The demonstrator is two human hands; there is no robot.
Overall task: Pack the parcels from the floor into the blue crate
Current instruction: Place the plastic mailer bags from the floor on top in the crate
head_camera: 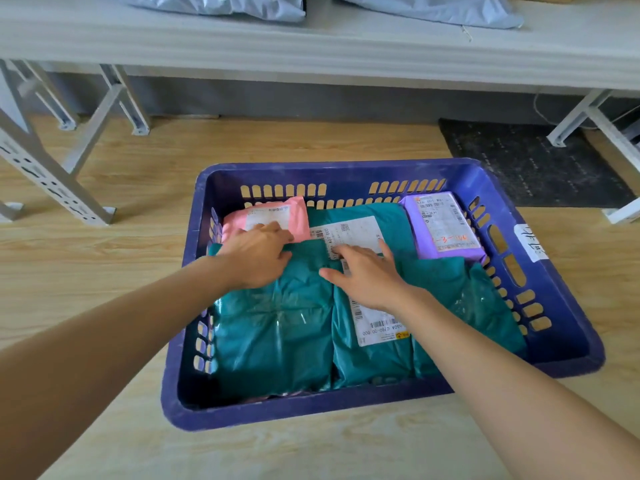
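Label [346,233] "A07 005" beside splayed right grip [367,275]; left grip [258,258] flat on teal parcel [273,334]

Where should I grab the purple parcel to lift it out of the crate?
Probably its near end, from above. The purple parcel looks boxy and sits in the far right corner of the crate, so walls crowd its far and right sides; its near edge stands clear above a teal parcel.

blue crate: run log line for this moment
blue crate: pink parcel, purple parcel at back | left hand: on front-left teal parcel, grip unclear | right hand: flat on labelled front teal parcel
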